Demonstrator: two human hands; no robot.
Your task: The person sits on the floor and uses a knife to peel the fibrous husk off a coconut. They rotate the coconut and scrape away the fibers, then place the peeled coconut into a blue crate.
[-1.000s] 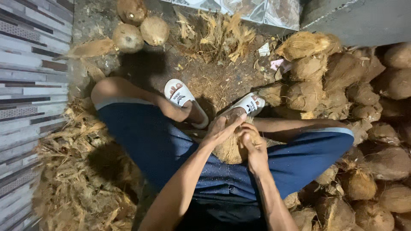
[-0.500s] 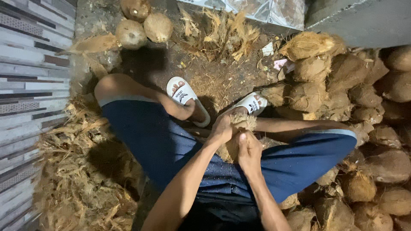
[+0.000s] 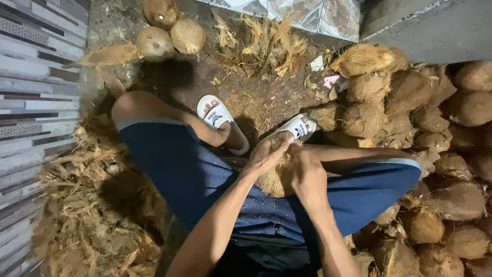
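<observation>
Coconut (image 3: 274, 177) between the knees, left hand (image 3: 266, 154) and right hand (image 3: 307, 174) both clasped on its husk.

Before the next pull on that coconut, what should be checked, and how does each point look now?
1. Both hands on the coconut: ok. The left hand lies over its top and the right hand grips its side.
2. Coconut steadied between the legs, above the blue shorts: ok.
3. Feet out of the way: ok. Both white sandals sit beyond the hands.
4. Any tool under the coconut: cannot tell, the hands hide it.
5. Room for pulled-off fibre: ok, the husk pile lies on the person's left.
6. More coconuts within reach: ok, the unhusked heap is on the right.
</observation>
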